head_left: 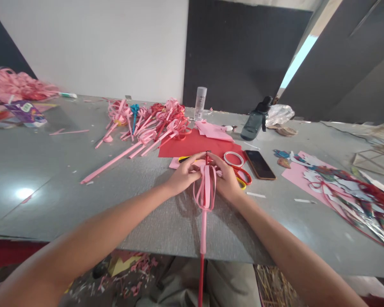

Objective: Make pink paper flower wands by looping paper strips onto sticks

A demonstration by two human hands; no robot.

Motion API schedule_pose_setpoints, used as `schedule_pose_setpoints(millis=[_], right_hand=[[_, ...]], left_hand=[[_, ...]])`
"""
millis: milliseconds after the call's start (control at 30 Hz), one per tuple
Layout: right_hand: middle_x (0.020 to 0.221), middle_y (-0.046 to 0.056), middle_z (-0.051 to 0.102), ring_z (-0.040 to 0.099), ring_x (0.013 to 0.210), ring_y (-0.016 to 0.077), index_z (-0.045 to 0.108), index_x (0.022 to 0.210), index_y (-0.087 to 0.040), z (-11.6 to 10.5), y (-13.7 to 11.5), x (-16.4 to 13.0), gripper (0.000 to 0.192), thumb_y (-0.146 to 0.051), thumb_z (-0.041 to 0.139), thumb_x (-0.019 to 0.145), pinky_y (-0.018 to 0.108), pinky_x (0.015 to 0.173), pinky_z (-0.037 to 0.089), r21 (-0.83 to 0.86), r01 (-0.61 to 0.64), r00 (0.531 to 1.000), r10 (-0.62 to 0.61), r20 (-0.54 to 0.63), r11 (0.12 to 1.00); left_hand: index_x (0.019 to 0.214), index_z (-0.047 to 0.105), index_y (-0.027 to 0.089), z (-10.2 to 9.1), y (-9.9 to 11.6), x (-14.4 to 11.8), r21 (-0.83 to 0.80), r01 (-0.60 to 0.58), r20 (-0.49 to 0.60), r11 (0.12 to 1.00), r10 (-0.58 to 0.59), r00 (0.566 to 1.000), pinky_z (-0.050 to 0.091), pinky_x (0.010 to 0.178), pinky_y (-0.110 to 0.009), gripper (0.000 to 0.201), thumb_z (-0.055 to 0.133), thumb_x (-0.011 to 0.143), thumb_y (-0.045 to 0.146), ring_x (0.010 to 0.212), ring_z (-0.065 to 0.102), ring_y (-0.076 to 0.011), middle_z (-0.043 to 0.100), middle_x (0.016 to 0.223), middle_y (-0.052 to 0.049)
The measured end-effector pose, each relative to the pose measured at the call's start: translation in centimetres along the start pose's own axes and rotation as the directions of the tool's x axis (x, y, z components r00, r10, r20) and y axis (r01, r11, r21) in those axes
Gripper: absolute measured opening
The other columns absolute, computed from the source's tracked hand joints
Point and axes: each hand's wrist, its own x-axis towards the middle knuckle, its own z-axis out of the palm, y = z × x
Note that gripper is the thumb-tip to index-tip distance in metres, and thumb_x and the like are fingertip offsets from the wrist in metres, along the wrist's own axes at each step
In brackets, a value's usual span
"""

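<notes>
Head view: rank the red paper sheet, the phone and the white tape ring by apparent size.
1. red paper sheet, largest.
2. phone.
3. white tape ring, smallest.
All lie at similar distance, so the order looks reliable.

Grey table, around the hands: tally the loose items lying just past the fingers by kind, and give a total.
Red paper sheet: 1
White tape ring: 1
Black smartphone: 1
Red-and-yellow-handled scissors: 1
Dark green water bottle: 1
Clear plastic bottle: 1
Total: 6

Not counted: the pink looped paper-strip stick, pinched between the left hand and right hand.
</notes>
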Motion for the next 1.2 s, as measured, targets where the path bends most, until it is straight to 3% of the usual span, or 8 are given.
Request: schedule_pose_setpoints(millis=[233,433,633,867,1067,1200], right_hand=[[0.116,0.009,0.075,0.070,0.101,0.0270,0.061,0.138,-0.026,0.08,0.04,-0.01,0.049,-0.020,0.065,0.089,0.045,0.091,0.055,-0.012,0.042,0.999,-0.042,-0.006,0.999],[0.115,0.009,0.073,0.069,0.097,0.0252,0.063,0.130,-0.025,0.15,-0.18,-0.01,0.043,-0.018,0.064,0.087,0.043,0.088,0.056,-0.036,0.049,0.998,-0.051,-0.039,0.998],[0.119,0.012,0.069,0.067,0.101,0.0265,0.063,0.133,-0.022,0.10,-0.48,-0.01,0.045,-0.018,0.062,0.088,0.045,0.093,0.054,-0.073,0.092,0.995,-0.094,-0.021,0.993],[0.126,0.013,0.068,0.066,0.110,0.0282,0.060,0.138,-0.026,0.02,-0.49,-0.04,0.048,-0.016,0.058,0.091,0.046,0.094,0.055,-0.114,0.137,0.991,-0.136,0.012,0.984],[0.124,0.013,0.071,0.069,0.105,0.0262,0.060,0.138,-0.022,0.06,-0.67,-0.04,0.046,-0.017,0.057,0.092,0.044,0.093,0.055,-0.086,0.124,0.992,-0.123,0.011,0.989],[0.120,0.010,0.072,0.070,0.098,0.0231,0.060,0.137,-0.024,0.15,-0.76,-0.10,0.042,-0.019,0.053,0.095,0.042,0.088,0.056,-0.039,0.111,0.994,-0.111,-0.002,0.993]], left_hand=[[0.139,0.060,0.024,-0.21,-0.26,0.30,0.057,0.015,-0.014,0.998,-0.014,1.000,0.051,0.088,-0.035,0.061,0.066,0.078,0.018,0.098,0.064,-0.0191,0.060,0.144,-0.009],[0.125,0.066,0.018,-0.37,-0.53,0.56,0.109,-0.002,-0.029,0.994,0.006,1.000,0.048,0.099,-0.040,0.041,0.068,0.085,0.029,0.113,0.064,-0.0251,0.068,0.129,-0.012],[0.117,0.066,0.018,-0.43,-0.31,0.47,0.135,0.020,-0.061,0.991,-0.012,0.998,0.049,0.089,-0.035,0.037,0.070,0.086,0.038,0.097,0.064,-0.0206,0.068,0.124,-0.011],[0.117,0.066,0.019,-0.32,-0.07,0.33,0.165,0.005,-0.062,0.986,0.006,0.998,0.048,0.085,-0.032,0.034,0.068,0.089,0.037,0.093,0.063,-0.0187,0.069,0.123,-0.008],[0.115,0.065,0.019,-0.45,-0.17,0.35,0.131,-0.014,-0.050,0.991,0.021,0.999,0.047,0.086,-0.031,0.029,0.064,0.086,0.022,0.096,0.063,-0.0179,0.069,0.121,-0.006],[0.109,0.064,0.019,-0.40,-0.18,0.44,0.116,-0.017,-0.063,0.993,0.024,0.998,0.049,0.086,-0.031,0.024,0.065,0.085,0.023,0.097,0.063,-0.0177,0.069,0.118,-0.006]])
